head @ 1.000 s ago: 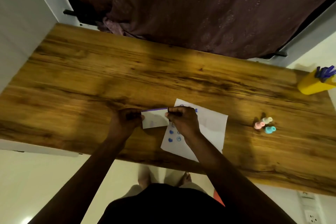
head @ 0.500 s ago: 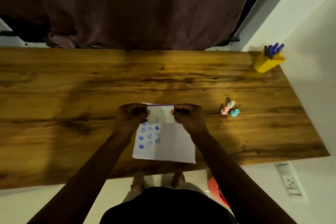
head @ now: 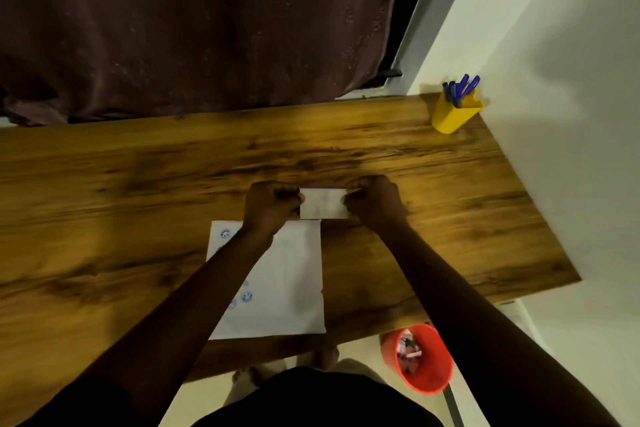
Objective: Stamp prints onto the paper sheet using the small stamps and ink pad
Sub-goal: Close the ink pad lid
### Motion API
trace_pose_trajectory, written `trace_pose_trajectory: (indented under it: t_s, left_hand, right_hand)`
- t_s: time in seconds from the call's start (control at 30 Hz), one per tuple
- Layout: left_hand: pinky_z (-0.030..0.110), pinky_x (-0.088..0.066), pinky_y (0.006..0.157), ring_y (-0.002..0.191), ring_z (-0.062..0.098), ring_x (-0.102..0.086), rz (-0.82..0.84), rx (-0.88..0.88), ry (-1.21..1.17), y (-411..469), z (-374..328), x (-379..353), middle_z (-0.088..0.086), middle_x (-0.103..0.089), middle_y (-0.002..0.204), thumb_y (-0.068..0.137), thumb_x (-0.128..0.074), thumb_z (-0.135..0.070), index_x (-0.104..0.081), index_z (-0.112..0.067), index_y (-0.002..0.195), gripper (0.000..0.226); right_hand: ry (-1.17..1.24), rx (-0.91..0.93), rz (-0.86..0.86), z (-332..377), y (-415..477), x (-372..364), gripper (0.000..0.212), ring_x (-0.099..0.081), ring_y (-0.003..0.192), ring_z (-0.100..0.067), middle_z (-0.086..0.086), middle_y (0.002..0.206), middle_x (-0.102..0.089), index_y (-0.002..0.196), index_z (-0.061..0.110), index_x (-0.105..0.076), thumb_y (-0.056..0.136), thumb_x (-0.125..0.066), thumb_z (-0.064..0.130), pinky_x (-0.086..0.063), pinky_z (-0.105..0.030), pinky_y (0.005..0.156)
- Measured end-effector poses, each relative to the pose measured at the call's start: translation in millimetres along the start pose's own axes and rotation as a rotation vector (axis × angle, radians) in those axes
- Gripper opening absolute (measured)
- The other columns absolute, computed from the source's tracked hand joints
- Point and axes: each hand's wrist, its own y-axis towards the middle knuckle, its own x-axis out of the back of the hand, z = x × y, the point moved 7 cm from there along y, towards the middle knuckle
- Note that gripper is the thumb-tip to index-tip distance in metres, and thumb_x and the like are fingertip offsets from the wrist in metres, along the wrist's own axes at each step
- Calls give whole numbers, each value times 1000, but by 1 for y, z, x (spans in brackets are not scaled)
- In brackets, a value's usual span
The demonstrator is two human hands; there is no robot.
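A white paper sheet (head: 287, 274) lies on the wooden table (head: 138, 184) near its front edge. Several blue round prints show along its left side, partly under my left forearm. Just beyond the sheet's far right corner, both hands hold a small flat white box with a blue top edge, apparently the ink pad (head: 323, 203). My left hand (head: 270, 204) pinches its left end. My right hand (head: 375, 199) pinches its right end. The small stamps are not visible.
A yellow pen holder (head: 453, 113) with blue pens stands at the table's far right corner against the white wall (head: 554, 114). An orange bin (head: 420, 360) sits on the floor below the front edge. A dark curtain (head: 190, 28) hangs behind the table.
The view has swung left and tilted. Both hands have carried the white box from above the sheet's printed area to beyond its far right corner. The small stamps have dropped out of sight.
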Motion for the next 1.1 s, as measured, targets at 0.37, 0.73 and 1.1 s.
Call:
trace_pose_trajectory:
  t_s: [0.37,0.73,1.1]
  left_hand:
    - [56,-57,99,111,39,-70,11,122,58,53,13,-54,23,-72,117,92,-76,-4,-69,-10,97,10]
    - [52,-60,90,92,33,-74,-34,10,402,73,15,-65,18,-77,99,94,-75,-22,-76,-10,97,13]
    - [29,-42,79,101,32,-69,-32,-53,492,68,8,-63,15,-71,99,97,-70,-19,-74,-4,103,17]
  right_hand:
    - [-176,92,64,-5,64,16,20,-71,105,-31,-15,109,-76,103,4,-76,83,-74,9,-59,-43,89]
    - [-260,201,118,-9,80,9,20,-69,104,-34,-17,109,-74,101,-1,-74,83,-70,7,-55,-38,81]
    - [-339,230,93,-1,72,12,19,-70,100,-37,-18,106,-75,100,1,-73,83,-68,9,-60,-43,79]
